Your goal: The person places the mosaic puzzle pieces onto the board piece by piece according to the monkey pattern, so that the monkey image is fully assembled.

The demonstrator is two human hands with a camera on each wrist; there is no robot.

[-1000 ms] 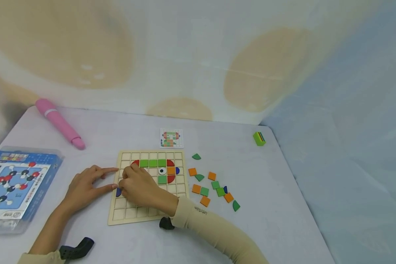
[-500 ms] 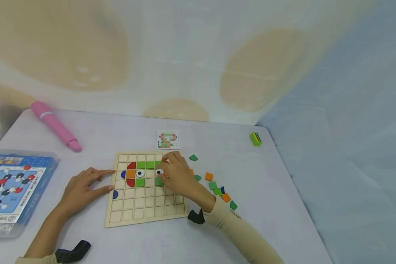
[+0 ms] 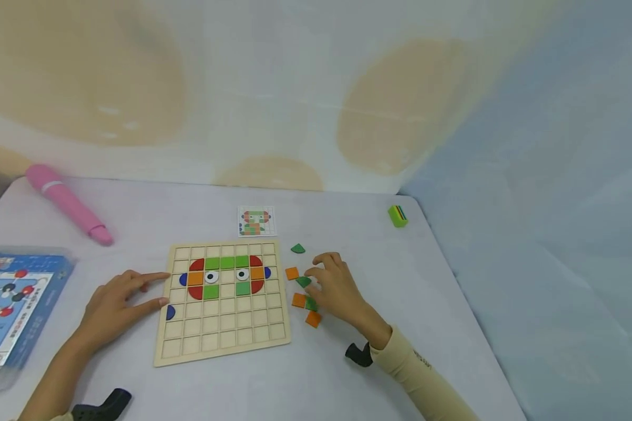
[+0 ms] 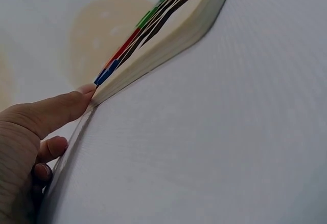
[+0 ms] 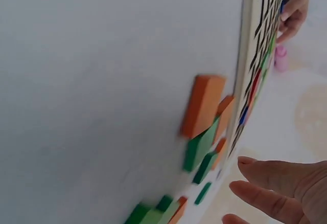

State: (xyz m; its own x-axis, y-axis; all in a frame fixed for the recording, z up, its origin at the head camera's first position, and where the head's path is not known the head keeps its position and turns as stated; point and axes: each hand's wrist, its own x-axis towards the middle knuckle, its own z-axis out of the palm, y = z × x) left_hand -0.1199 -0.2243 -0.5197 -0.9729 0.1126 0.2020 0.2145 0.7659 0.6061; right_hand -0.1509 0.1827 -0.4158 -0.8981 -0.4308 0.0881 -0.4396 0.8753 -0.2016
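Note:
A wooden grid board [image 3: 221, 340] lies on the table with a pattern of red, green, orange and blue tiles and two eye tiles [image 3: 211, 277] in its upper rows. At its left edge, my left hand [image 3: 110, 303] touches the rim with index finger and thumb stretched out. A blue half-circle tile [image 3: 171, 312] sits in a cell close to that thumb. My right hand [image 3: 341, 290] hovers over loose tiles right of the board, fingers loosely bent and holding nothing. Orange squares [image 5: 203, 106] and green tiles [image 5: 205, 168] show below its fingertips in the right wrist view; others are hidden under the hand.
A small pattern card [image 3: 256, 221] lies behind the board. A pink pen-shaped object [image 3: 68, 204] rests at the back left, and a boxed set [image 3: 21, 310] stands at the left edge. A green block stack [image 3: 398, 216] sits at the back right.
My right hand has moved rightward from the board's left part, past the right eye tile, to over the loose tiles. My left hand stays at the board's edge. The head view has shifted slightly.

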